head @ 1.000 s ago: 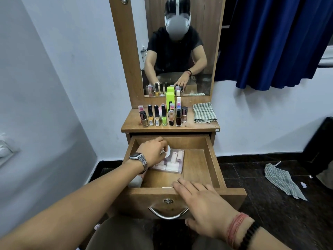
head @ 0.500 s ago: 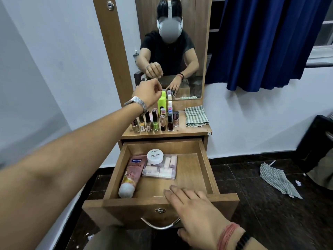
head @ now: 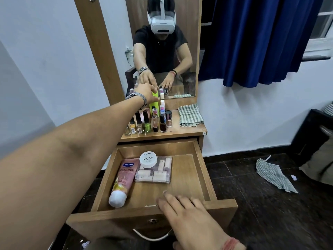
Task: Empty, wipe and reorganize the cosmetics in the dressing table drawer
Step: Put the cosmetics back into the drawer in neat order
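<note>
The wooden drawer (head: 204,170) is pulled open. Inside it lie a pink Vaseline tube (head: 125,176), a clear plastic box (head: 158,175) of small pale pieces and a white round jar (head: 148,159) resting on the box's corner. Several nail polish bottles (head: 147,123) stand in rows on the dresser top (head: 183,131). My left hand (head: 146,92) reaches over them and grips the top of a tall lime-green bottle (head: 154,106) at the back. My right hand (head: 189,213) lies flat on the drawer's front edge, fingers straight.
A folded checked cloth (head: 190,115) sits on the right of the dresser top, below the mirror (head: 167,51). Another checked cloth (head: 273,175) lies on the dark floor at right. A blue curtain (head: 261,38) hangs to the right, and a dark object (head: 311,134) stands at the far right.
My left hand left the white jar in the drawer, rose to the dresser top and now closes on the green bottle. My right hand stayed on the drawer front.
</note>
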